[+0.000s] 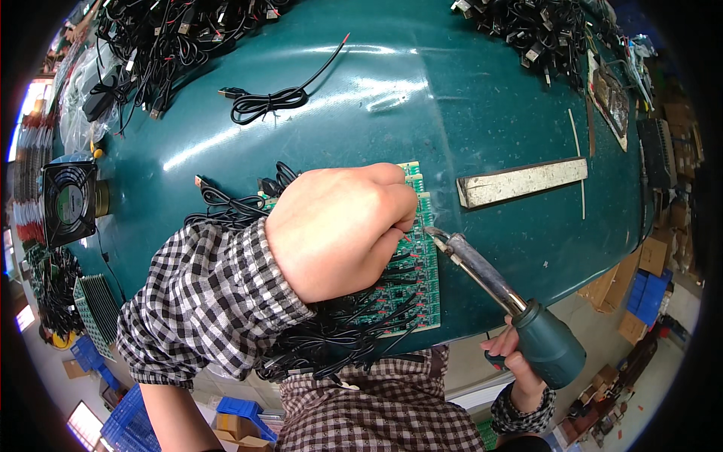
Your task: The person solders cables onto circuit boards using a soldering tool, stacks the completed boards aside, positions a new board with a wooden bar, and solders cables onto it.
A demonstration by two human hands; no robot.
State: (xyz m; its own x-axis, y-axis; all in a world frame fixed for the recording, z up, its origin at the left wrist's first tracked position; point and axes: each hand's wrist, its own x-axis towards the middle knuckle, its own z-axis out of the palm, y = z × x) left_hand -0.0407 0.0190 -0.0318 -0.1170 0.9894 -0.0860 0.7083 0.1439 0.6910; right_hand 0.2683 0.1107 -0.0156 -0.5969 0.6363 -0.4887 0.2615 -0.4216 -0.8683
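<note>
A panel of green circuit boards [429, 282] lies near the table's front edge. My left hand [343, 226] is over its left part, fingers pinched on a cable end; a bit of red wire [407, 238] shows at the fingertips, while most of the grip is hidden. My right hand [520, 361] is wrapped round the dark green handle of a soldering iron [493, 275]. The iron's tip is at the panel's right edge, close to my left fingertips. Black cables [324, 343] run off the panel toward me, their red ends lying on the boards.
One coiled black cable [269, 103] lies farther back on the green table. Heaps of cables [177, 38] fill the far left and far right corners. At right sits a pale metal bar [523, 182]. A small fan [69, 202] stands at the left edge.
</note>
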